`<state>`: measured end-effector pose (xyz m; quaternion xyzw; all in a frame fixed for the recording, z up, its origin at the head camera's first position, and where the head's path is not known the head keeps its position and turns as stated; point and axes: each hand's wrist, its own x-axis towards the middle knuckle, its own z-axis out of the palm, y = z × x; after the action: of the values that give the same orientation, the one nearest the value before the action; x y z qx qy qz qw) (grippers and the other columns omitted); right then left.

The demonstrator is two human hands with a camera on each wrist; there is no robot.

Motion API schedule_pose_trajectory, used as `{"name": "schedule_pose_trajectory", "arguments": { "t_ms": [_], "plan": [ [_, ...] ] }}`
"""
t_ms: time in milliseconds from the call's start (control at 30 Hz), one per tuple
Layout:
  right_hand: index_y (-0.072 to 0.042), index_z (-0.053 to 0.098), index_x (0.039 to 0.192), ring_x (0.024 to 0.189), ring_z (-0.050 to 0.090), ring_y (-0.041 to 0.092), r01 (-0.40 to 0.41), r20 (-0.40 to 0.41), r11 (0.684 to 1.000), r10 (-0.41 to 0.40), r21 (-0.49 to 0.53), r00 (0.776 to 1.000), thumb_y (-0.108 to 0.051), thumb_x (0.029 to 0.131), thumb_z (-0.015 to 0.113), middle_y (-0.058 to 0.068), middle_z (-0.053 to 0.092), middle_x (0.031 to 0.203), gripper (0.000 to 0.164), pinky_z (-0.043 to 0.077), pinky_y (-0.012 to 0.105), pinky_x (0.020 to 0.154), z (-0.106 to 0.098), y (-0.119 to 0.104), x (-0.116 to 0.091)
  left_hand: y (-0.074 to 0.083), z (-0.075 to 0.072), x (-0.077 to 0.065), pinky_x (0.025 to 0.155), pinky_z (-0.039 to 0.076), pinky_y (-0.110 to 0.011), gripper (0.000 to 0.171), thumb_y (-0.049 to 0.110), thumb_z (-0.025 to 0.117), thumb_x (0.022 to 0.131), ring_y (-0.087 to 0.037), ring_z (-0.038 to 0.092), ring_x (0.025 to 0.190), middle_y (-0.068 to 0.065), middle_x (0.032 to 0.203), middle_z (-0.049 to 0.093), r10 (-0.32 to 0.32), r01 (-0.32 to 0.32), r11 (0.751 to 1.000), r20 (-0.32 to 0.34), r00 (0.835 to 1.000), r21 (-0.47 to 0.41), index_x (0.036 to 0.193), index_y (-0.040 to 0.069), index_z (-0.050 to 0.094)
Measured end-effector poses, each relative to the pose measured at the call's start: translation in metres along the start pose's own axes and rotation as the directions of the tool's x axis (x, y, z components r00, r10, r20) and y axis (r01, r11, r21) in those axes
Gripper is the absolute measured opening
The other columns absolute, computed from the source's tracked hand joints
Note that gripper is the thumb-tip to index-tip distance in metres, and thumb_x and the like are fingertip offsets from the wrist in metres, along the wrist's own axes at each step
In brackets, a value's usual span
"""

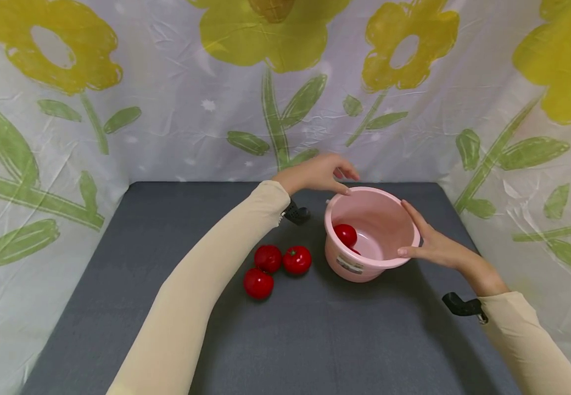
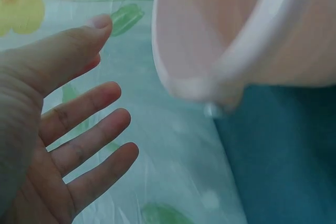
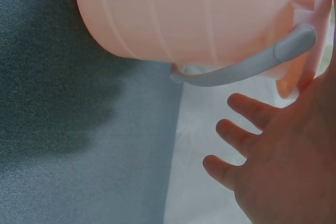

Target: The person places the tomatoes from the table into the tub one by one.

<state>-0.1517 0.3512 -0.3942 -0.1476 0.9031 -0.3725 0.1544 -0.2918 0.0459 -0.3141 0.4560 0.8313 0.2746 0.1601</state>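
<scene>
A pink bucket [image 1: 359, 271] stands toward the right of the dark table, its mouth toward the head camera. Inside it lies a red tomato [image 1: 345, 234], with part of another red one showing below. My right hand [image 1: 436, 247] holds the bucket's right rim, thumb over the edge; its other fingers [image 3: 231, 132] are spread outside, near the grey handle [image 3: 236, 74]. Just beyond the rim's far left side, my left hand [image 1: 321, 174] hovers with spread fingers and nothing in it. Three tomatoes [image 1: 297, 260] sit together on the table left of the bucket.
The dark grey table [image 1: 285, 340] runs back to a pale curtain [image 1: 177, 109] with painted yellow flowers, which also hangs along both sides. A small black device [image 1: 463, 305] is strapped at the right wrist, another [image 1: 297, 213] at the left.
</scene>
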Motion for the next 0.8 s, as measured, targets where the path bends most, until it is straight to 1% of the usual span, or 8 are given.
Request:
{"name": "schedule_pose_trajectory", "arguments": {
  "t_ms": [133, 200, 333, 467, 533, 667, 800],
  "plan": [
    [-0.024, -0.013, 0.159, 0.15, 0.004, 0.048, -0.002, 0.0, 1.0, 0.002, -0.007, 1.0, -0.026, 0.083, 0.076, 0.016, -0.007, 0.167, 0.117, 0.021, 0.075, 0.11, 0.0, 0.001, 0.001, -0.012, -0.004, -0.016, 0.105, 0.049, -0.033, 0.04, 0.024, 0.074, 0.09, -0.021, 0.062, 0.12, -0.003, 0.131, 0.066, -0.015, 0.016, 0.999, -0.032, 0.999, 0.033, 0.127, 0.013, 0.067],
    [-0.025, -0.013, 0.159, 0.15, 0.004, 0.048, -0.003, 0.002, 1.0, 0.003, -0.011, 1.0, -0.026, 0.083, 0.076, 0.016, -0.007, 0.167, 0.117, 0.021, 0.075, 0.11, 0.001, 0.0, 0.001, -0.019, -0.006, -0.025, 0.105, 0.049, -0.035, 0.04, 0.025, 0.074, 0.089, -0.021, 0.062, 0.119, -0.003, 0.131, 0.067, -0.035, 0.037, 0.998, -0.044, 0.998, 0.042, 0.128, 0.014, 0.067],
    [-0.026, -0.013, 0.159, 0.15, 0.004, 0.048, -0.01, 0.004, 1.0, 0.01, -0.014, 1.0, -0.027, 0.084, 0.076, 0.016, -0.007, 0.167, 0.117, 0.021, 0.075, 0.11, 0.0, -0.001, 0.001, -0.036, -0.006, -0.044, 0.108, 0.048, -0.04, 0.041, 0.027, 0.075, 0.089, -0.023, 0.061, 0.121, -0.003, 0.132, 0.066, -0.084, 0.085, 0.996, -0.051, 0.995, 0.017, 0.128, 0.015, 0.067],
    [-0.025, -0.014, 0.159, 0.151, 0.004, 0.048, -0.018, 0.002, 1.0, 0.018, -0.015, 1.0, -0.026, 0.084, 0.076, 0.016, -0.007, 0.167, 0.117, 0.021, 0.075, 0.11, 0.0, -0.002, 0.0, -0.054, -0.003, -0.065, 0.11, 0.046, -0.044, 0.043, 0.028, 0.075, 0.088, -0.025, 0.059, 0.124, -0.005, 0.135, 0.064, -0.135, 0.135, 0.991, -0.05, 0.99, -0.008, 0.129, 0.016, 0.066],
    [-0.027, -0.014, 0.158, 0.151, 0.004, 0.048, -0.022, 0.001, 1.0, 0.022, -0.019, 1.0, -0.027, 0.084, 0.076, 0.015, -0.007, 0.168, 0.116, 0.022, 0.075, 0.11, -0.001, -0.003, 0.0, -0.063, -0.001, -0.075, 0.11, 0.046, -0.044, 0.043, 0.028, 0.076, 0.088, -0.025, 0.059, 0.124, -0.005, 0.135, 0.064, -0.155, 0.155, 0.988, -0.053, 0.986, -0.012, 0.129, 0.016, 0.066],
    [-0.029, -0.014, 0.158, 0.151, 0.004, 0.048, -0.024, 0.002, 1.0, 0.024, -0.017, 1.0, -0.027, 0.084, 0.075, 0.015, -0.007, 0.168, 0.116, 0.022, 0.075, 0.11, -0.001, -0.003, 0.0, -0.077, 0.004, -0.092, 0.109, 0.047, -0.043, 0.043, 0.028, 0.076, 0.088, -0.026, 0.061, 0.124, -0.005, 0.133, 0.065, -0.171, 0.171, 0.985, -0.062, 0.983, 0.005, 0.128, 0.016, 0.067],
    [-0.026, -0.014, 0.159, 0.15, 0.003, 0.048, -0.017, 0.002, 1.0, 0.017, -0.011, 1.0, -0.026, 0.084, 0.076, 0.016, -0.008, 0.167, 0.117, 0.021, 0.075, 0.109, 0.0, -0.001, 0.0, -0.088, 0.009, -0.107, 0.108, 0.047, -0.044, 0.043, 0.027, 0.075, 0.088, -0.028, 0.06, 0.123, -0.006, 0.133, 0.066, -0.179, 0.179, 0.984, -0.064, 0.982, 0.002, 0.129, 0.015, 0.066]
  ]
}}
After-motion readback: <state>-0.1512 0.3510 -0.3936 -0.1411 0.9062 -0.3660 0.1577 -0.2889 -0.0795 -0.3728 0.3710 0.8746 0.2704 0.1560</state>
